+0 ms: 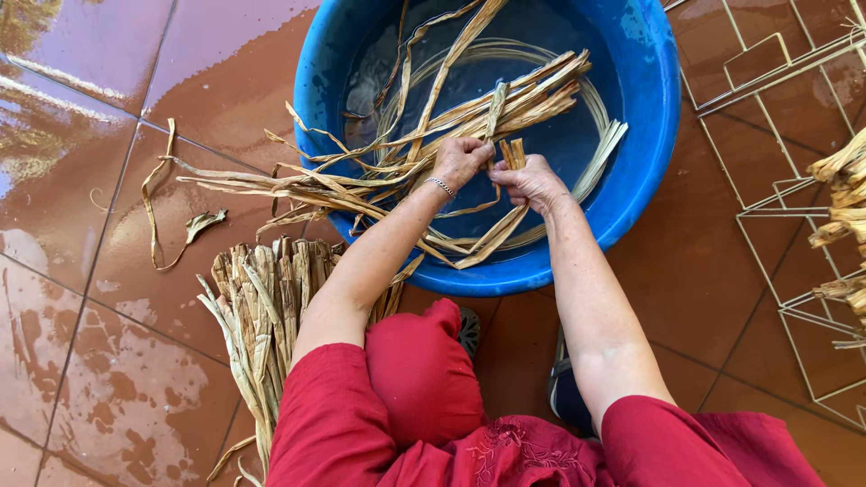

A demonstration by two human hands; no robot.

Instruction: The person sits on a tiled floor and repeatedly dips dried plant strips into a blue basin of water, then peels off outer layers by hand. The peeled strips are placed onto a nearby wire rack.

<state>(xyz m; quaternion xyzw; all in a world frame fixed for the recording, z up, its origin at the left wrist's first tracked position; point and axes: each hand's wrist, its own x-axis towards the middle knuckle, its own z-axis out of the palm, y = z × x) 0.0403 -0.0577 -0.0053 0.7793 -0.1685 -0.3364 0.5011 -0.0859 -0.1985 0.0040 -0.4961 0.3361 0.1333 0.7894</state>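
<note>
Over the one blue basin [645, 135], the left hand [460, 160] and right hand [532, 182] both close tightly around dried leaf strips [505, 108]; one bundle [262, 316] lies beside the basin.

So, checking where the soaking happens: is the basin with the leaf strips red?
No, the basin holding the leaf strips is blue.

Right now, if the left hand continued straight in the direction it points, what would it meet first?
The left hand points up and away over the blue basin. It would probably first meet the bundle of dried leaf strips lying across the basin, just beyond its knuckles. Depth is unclear; it might pass slightly above them.
</note>
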